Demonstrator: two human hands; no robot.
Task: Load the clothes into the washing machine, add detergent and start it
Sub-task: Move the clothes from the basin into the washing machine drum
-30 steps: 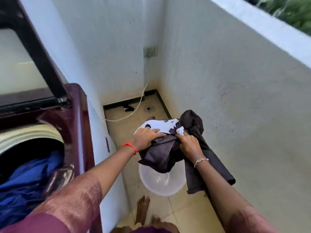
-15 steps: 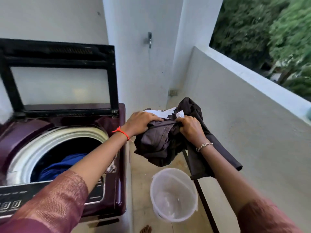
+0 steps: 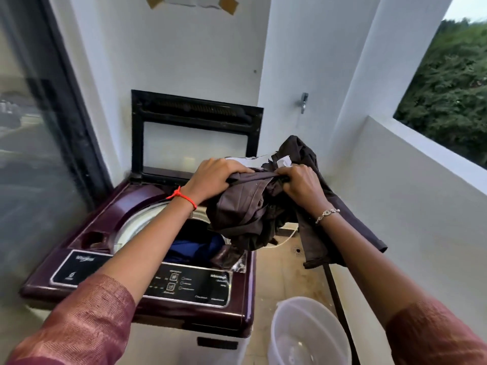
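1. Brown cloth, a dark bunched garment [image 3: 245, 206], is what we carry in the head view. We judge that loading is the step in hand, with detergent and the start not yet reached.
2. The garment hangs in the air above the right edge of the washing machine [image 3: 126, 206], and one end trails past that edge over the floor. It is not yet in the drum, where blue clothes [image 3: 195, 248] lie. The lid [image 3: 195, 122] stands upright at the back edge.
3. Our left hand [image 3: 213, 177] has its fingers [image 3: 232, 171] curled tight over the top of the bundle. Our right hand [image 3: 300, 183], just beside it, clamps a fold.
4. Next, we think, the bundle must go left over the opening and down. The trailing end should be gathered in before we let go.
5. The control panel [image 3: 189, 285] along the front edge is untouched. A white bucket [image 3: 305, 335] stands on the floor near the front right corner.
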